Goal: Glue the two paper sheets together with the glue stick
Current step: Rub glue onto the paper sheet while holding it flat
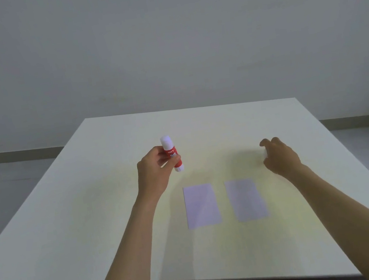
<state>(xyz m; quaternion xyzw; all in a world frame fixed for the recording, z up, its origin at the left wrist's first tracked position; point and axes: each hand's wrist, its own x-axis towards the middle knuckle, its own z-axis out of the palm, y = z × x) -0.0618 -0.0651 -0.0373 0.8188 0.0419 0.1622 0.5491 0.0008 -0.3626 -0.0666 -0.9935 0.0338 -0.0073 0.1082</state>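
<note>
White table (72, 232) near a grey wall: left hand (153, 169) grips the capped glue stick (171, 153) above mid-table, right hand (279, 155) loosely curled and empty, two paper sheets (201, 205) apart toward the near edge; uncapping likely comes next.

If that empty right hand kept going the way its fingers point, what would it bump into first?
Probably nothing: the right hand points up-left over bare table, away from both paper sheets. The glue stick in the left hand sits well aside, though depth is unclear.
</note>
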